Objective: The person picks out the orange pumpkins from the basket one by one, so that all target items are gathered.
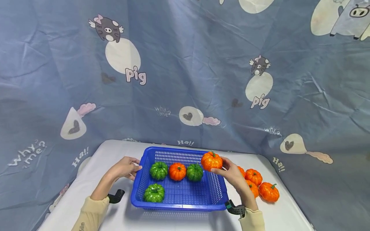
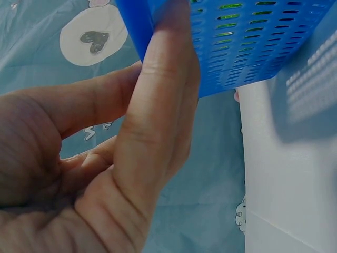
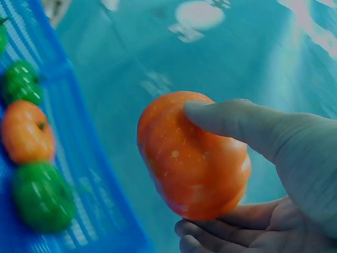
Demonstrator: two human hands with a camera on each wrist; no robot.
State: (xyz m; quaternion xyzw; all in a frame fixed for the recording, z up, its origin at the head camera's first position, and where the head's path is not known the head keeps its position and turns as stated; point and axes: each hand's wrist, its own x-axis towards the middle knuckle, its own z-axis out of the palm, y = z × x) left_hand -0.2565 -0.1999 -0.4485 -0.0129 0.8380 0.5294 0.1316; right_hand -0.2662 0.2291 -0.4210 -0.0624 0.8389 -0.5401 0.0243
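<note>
An orange pumpkin (image 1: 211, 161) is pinched between thumb and fingers of the right hand (image 1: 232, 175) above the right rim of the blue basket (image 1: 179, 194), apparently held clear of the wall. The basket's left rim is held by the left hand (image 1: 125, 167), fingers curled over it, probably to steady it on the bench (image 1: 121, 213). Three green pumpkins (image 1: 158, 170) and one orange lie inside; more orange ones (image 1: 268, 191) are heaped to the right. "pig", "why me?" and "Ha!!" are printed on the cloth (image 1: 185, 73) behind.
</note>
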